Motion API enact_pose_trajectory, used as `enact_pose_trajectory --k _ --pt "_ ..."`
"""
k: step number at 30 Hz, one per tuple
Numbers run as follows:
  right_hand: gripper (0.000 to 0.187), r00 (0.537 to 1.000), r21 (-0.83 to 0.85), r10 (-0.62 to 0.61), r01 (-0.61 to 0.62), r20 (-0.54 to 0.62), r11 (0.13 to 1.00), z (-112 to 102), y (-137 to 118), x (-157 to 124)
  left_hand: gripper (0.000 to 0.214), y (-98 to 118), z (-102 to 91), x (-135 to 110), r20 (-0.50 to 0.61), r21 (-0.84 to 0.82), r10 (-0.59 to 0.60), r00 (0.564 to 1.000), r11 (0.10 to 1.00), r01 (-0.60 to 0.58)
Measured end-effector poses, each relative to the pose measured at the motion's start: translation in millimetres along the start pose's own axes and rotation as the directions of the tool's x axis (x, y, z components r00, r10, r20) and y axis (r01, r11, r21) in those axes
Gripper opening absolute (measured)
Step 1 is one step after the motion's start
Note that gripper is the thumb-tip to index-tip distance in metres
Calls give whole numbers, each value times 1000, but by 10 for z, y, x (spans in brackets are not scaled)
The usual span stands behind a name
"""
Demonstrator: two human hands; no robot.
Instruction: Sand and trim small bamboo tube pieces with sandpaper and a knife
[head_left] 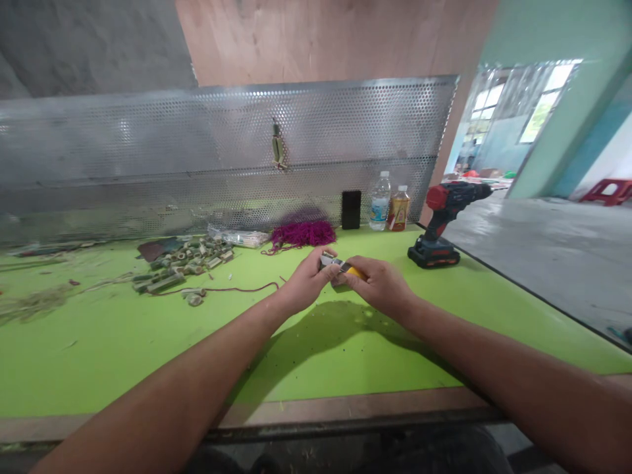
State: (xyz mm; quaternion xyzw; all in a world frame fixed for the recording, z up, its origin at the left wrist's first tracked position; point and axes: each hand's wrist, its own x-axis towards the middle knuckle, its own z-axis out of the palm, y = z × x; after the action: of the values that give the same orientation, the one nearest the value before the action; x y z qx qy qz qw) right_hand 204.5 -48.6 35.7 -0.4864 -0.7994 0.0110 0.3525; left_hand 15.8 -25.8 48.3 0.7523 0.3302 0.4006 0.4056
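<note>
- Fingers [320, 262] of the left hand [307, 282] are clenching around the metal end of a yellow box cutter [345, 268], while short green stalk pieces [185, 263] are lying further left on a green table mat [148, 355].
- Box cutter is staying between both hands, above the mat, and it is seeming light and stiff, but its smooth plastic may be slipping a little; the yellow handle is looking like the better place for taking hold.
- Right hand [380, 286] is grasping the yellow part with its fingers [353, 271], though I cannot tell how each finger is lying, because the hands are hiding them.
- Left forearm [162, 375] and right forearm [484, 349] are reaching in from the lower corners, with both wrists bending inward.
- Cordless drill [442, 220] is standing on the mat, well apart on the right.
</note>
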Motion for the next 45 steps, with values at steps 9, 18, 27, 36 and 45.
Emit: enact_pose_trajectory --k 9,18,27,36,45 --pt "31 999 -88 13 -16 -43 996 -4 -10 0 22 48 58 -11 -86 72 -28 996 997 34" --pt "29 995 -86 84 -88 -48 992 0 -28 13 28 15 64 19 -124 152 -73 990 984 92" --pt "36 997 0 73 -73 -12 997 21 35 27 50 -20 41 -36 41 -27 -101 994 994 102" --pt "30 997 -24 63 -62 46 998 -5 -26 14 52 -12 38 -47 31 -41 -80 996 996 81" --pt "34 998 -58 51 -48 46 997 -7 -24 15 49 -26 35 -31 -10 59 -53 999 997 54"
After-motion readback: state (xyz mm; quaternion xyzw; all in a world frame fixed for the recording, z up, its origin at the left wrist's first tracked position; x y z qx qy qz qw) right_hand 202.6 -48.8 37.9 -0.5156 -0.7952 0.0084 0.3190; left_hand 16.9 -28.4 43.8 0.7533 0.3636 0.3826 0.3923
